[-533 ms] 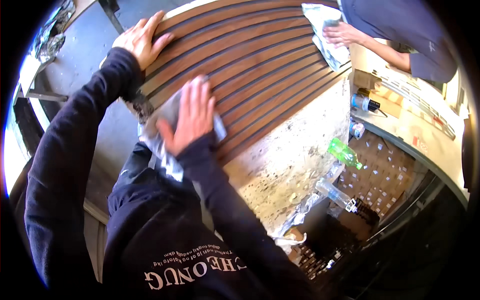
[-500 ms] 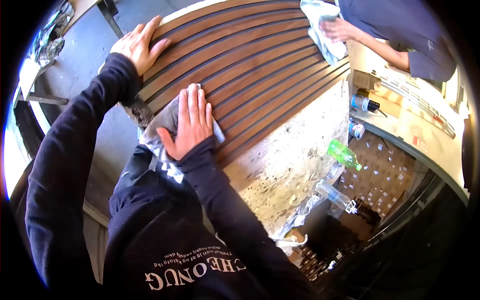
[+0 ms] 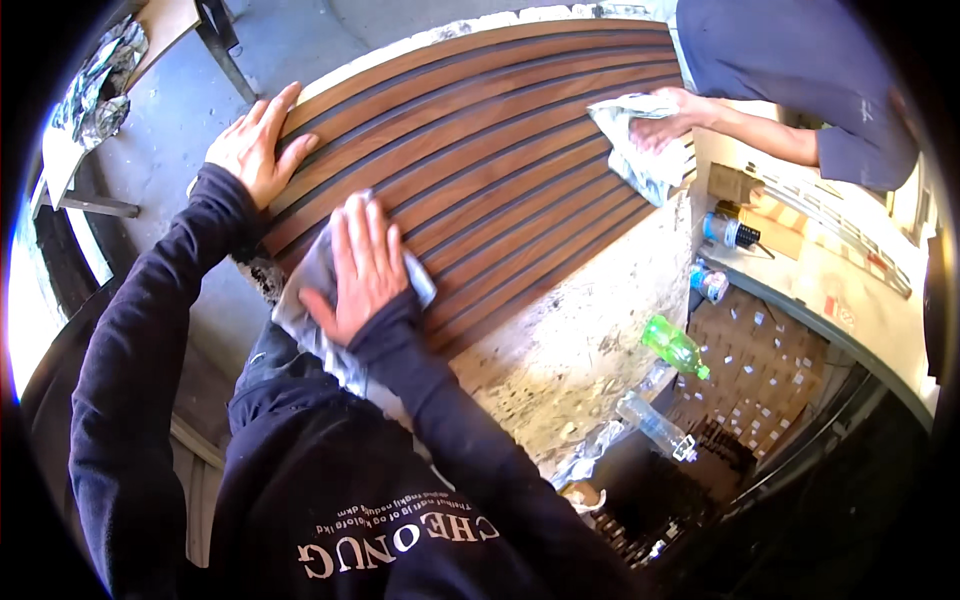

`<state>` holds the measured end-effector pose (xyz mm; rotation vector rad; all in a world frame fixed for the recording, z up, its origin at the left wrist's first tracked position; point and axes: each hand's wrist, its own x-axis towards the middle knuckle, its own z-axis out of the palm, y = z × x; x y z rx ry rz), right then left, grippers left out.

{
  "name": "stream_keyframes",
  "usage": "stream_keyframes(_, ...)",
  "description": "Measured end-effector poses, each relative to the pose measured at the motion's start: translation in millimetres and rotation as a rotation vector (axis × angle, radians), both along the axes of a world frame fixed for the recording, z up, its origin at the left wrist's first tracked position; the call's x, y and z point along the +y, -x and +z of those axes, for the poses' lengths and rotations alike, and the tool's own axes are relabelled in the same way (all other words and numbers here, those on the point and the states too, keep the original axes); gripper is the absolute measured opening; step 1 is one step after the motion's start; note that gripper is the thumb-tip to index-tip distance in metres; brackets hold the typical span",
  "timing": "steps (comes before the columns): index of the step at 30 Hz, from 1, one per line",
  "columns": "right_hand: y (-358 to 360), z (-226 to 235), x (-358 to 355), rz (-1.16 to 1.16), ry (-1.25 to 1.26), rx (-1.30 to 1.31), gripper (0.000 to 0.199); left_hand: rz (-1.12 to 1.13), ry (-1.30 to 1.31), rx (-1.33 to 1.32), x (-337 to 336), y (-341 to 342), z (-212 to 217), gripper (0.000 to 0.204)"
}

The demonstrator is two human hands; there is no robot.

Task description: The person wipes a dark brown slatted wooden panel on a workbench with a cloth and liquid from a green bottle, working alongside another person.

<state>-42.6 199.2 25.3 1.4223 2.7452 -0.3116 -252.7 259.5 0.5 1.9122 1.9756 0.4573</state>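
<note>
A brown slatted wood panel with dark grooves lies across a worktable in front of me. My left hand rests open on its left end, fingers spread near the far corner. Flat on a grey cloth lies my right hand, its fingers stretched out, pressing the cloth onto the near left part of the panel. Part of the cloth hangs over the panel's end toward my body. At the panel's right end another person's hand grips a pale cloth against the slats.
The stained, speckled tabletop shows on the panel's near side. Along its right edge lie a green bottle and a clear bottle. A bench stands at the right, and crumpled wrapping sits at far left.
My right hand and its cloth have shifted slightly left and toward me. The other person's hand and cloth have come nearer along the panel's right end. The view has shifted a little.
</note>
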Motion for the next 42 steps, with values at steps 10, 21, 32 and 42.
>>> stream_keyframes(10,-83.1,-12.1,190.8,-0.475,-0.256,0.139,0.078,0.045,-0.040,-0.011,7.1,-9.2,14.5,0.043)
stream_keyframes(21,-88.7,-28.7,209.3,-0.063,-0.462,0.117,0.077,0.065,-0.023,-0.045,3.1,-8.9,7.4,0.041)
stream_keyframes(32,46.9,-18.7,93.9,-0.164,-0.334,0.038,0.083,0.198,-0.252,-0.240,-1.0,-8.0,-1.6,0.037)
stream_keyframes(42,-81.0,-9.8,-43.2,-0.620,-0.243,0.087,0.068,0.336,-0.305,-0.386,-228.1,75.8,-36.6,0.033)
